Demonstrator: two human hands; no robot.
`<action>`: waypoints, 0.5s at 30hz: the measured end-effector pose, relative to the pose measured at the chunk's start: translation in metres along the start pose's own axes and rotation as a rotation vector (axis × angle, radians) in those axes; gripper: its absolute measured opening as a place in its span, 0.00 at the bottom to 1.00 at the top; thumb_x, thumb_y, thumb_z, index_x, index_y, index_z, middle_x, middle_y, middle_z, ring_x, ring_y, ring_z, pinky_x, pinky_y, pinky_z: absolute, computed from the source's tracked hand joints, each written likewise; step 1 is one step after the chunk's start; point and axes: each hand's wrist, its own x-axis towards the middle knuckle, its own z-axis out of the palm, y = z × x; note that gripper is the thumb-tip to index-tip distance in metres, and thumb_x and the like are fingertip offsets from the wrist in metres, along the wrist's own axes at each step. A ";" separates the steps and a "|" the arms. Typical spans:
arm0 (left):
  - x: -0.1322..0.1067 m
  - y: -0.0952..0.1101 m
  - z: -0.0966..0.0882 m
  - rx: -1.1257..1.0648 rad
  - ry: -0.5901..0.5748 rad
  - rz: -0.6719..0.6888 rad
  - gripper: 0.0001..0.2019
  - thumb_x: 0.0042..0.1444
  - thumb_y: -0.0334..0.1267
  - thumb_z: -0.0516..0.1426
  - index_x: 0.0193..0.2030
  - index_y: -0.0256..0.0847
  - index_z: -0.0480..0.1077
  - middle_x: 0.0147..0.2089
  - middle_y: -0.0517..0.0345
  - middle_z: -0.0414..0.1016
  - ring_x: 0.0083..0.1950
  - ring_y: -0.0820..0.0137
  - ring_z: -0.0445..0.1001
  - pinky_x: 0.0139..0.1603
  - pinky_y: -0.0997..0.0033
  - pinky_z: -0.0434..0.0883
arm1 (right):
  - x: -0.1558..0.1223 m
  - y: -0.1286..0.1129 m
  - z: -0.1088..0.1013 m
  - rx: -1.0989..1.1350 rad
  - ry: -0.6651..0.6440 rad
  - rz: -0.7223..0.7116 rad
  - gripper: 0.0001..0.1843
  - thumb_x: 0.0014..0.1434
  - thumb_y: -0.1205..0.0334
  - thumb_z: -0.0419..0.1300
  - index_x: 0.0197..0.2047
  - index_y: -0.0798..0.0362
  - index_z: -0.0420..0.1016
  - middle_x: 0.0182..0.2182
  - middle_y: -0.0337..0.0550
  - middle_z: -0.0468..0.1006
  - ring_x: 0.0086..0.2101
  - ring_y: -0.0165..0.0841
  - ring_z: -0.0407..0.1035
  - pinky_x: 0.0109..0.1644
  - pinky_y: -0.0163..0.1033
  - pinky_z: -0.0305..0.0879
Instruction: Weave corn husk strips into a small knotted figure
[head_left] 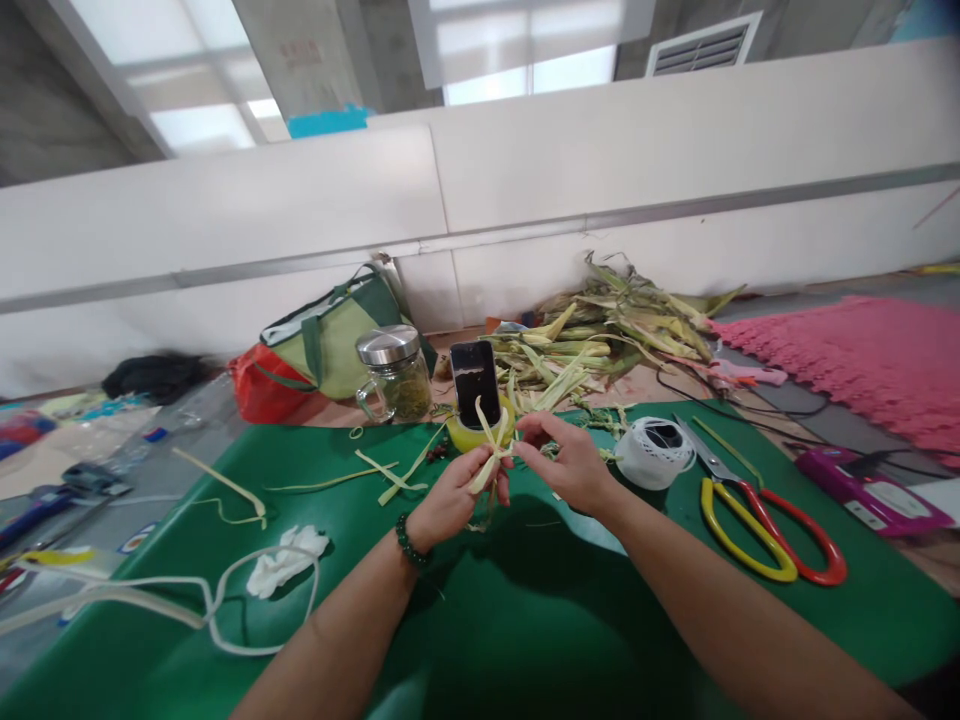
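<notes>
In front of me, a small bundle of pale corn husk strips (486, 472) is pinched in my left hand (450, 500), which has a dark green bead bracelet at its wrist. The strips cross at one spot and fan outward. Thumb and fingers of my right hand (566, 462) close at that crossing from the right; a tiny white bit shows at the fingertips. Directly behind my hands, a phone (474, 378) leans upright in a yellow ring-shaped holder (466, 436). Loose husk strips (405, 480) lie on the green mat (337, 590) left of my hands.
Scissors (750, 510) with red and yellow handles and a white twine roll (654, 455) lie at right. A lidded glass mug (405, 385), a green bag (330, 350) and a husk pile (622, 325) stand behind. White cord (214, 600) loops at left.
</notes>
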 end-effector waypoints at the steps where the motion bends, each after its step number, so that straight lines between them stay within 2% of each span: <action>1: 0.000 -0.001 0.001 0.001 0.013 -0.004 0.22 0.53 0.57 0.54 0.34 0.37 0.64 0.24 0.60 0.67 0.26 0.73 0.66 0.31 0.71 0.64 | 0.000 0.000 0.000 -0.010 0.039 -0.058 0.07 0.57 0.63 0.56 0.38 0.53 0.72 0.28 0.39 0.72 0.29 0.30 0.66 0.33 0.34 0.63; 3: 0.000 -0.002 0.003 0.003 0.026 -0.010 0.22 0.52 0.58 0.54 0.34 0.37 0.64 0.24 0.62 0.64 0.25 0.74 0.64 0.29 0.72 0.63 | 0.000 0.000 0.000 -0.062 0.070 -0.174 0.07 0.59 0.63 0.56 0.39 0.52 0.74 0.29 0.42 0.71 0.31 0.31 0.67 0.35 0.35 0.64; 8: 0.000 -0.004 0.005 0.068 0.020 -0.002 0.21 0.53 0.57 0.53 0.30 0.37 0.64 0.23 0.63 0.59 0.24 0.76 0.59 0.26 0.74 0.61 | 0.001 0.002 0.003 -0.198 0.038 -0.416 0.09 0.62 0.65 0.54 0.37 0.53 0.76 0.28 0.44 0.71 0.31 0.32 0.65 0.34 0.37 0.65; 11: 0.000 -0.003 0.004 0.054 0.013 0.002 0.22 0.52 0.57 0.54 0.26 0.37 0.61 0.23 0.64 0.58 0.23 0.77 0.57 0.24 0.75 0.59 | 0.001 -0.001 0.004 -0.235 0.030 -0.484 0.10 0.62 0.66 0.53 0.40 0.55 0.75 0.30 0.46 0.73 0.32 0.34 0.65 0.36 0.39 0.66; 15: 0.000 -0.001 0.002 0.040 -0.014 -0.017 0.23 0.51 0.58 0.54 0.23 0.37 0.60 0.21 0.63 0.59 0.22 0.78 0.57 0.24 0.75 0.57 | -0.001 -0.005 0.004 -0.279 -0.045 -0.505 0.12 0.62 0.67 0.51 0.45 0.54 0.73 0.33 0.48 0.74 0.35 0.35 0.65 0.36 0.40 0.65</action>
